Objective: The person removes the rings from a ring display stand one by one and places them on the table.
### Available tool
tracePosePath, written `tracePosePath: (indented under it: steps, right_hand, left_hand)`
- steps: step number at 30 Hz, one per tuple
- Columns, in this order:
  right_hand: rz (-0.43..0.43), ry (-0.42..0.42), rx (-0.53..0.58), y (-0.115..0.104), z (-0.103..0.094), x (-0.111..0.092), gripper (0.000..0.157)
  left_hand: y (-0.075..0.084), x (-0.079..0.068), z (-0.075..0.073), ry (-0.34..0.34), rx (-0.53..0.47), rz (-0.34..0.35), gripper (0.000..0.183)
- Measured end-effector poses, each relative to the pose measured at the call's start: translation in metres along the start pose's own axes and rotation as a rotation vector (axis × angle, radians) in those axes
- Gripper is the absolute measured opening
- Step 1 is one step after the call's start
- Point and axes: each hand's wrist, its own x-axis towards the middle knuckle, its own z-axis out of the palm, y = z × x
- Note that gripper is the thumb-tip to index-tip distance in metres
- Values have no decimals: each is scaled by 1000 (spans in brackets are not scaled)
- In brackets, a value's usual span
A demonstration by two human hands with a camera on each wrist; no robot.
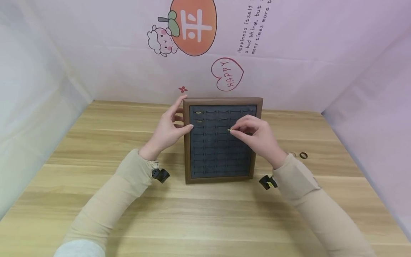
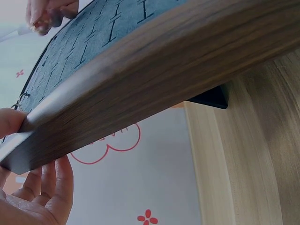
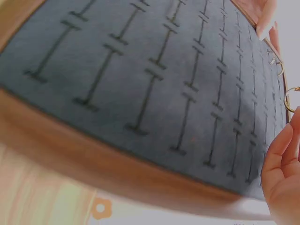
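Observation:
A wooden-framed ring display board [image 1: 221,153] with slotted dark grey padding stands propped up on the table. My left hand [image 1: 167,130] grips its left side near the top corner, thumb on the front edge and fingers behind, as the left wrist view also shows. Between thumb and fingertips, my right hand [image 1: 257,135] pinches a gold ring [image 3: 291,99] close over the upper slots. Two gold rings [image 1: 199,112] sit in slots at the board's upper left, one above the other. Part of the board's right side is hidden behind my right hand.
To the right of the board, a dark ring [image 1: 303,155] lies on the wooden table [image 1: 205,221], with a thinner ring [image 1: 293,154] beside it, close to my right sleeve. A printed white cloth [image 1: 276,78] hangs behind, and pale cloth walls stand on both sides.

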Motion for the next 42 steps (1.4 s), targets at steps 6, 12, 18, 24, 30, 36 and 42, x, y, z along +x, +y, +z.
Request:
tracePosePath:
  steps: [6, 12, 18, 24, 30, 36, 42]
  right_hand:
    - [12, -43, -33, 8, -10, -15, 5]
    - [55, -68, -98, 17, -24, -32, 6]
    - [61, -15, -147, 34, -42, -49, 9]
    - [65, 68, -200, 61, -68, -64, 10]
    - [165, 59, -245, 83, -93, -79, 10]
    - [320, 37, -283, 108, -115, -90, 18]
    - [412, 2, -313, 128, -129, -99, 25]
  left_hand:
    - [0, 1, -1, -3, 9, -3, 84]
    - [1, 1, -1, -4, 12, 4, 84]
    - [-1, 3, 0, -9, 5, 11, 83]
    - [-2, 4, 0, -4, 2, 16, 84]
    - [-4, 4, 0, 1, -2, 10, 83]
    - [-4, 4, -1, 7, 3, 4, 83]
    - [-3, 3, 0, 1, 11, -5, 84]
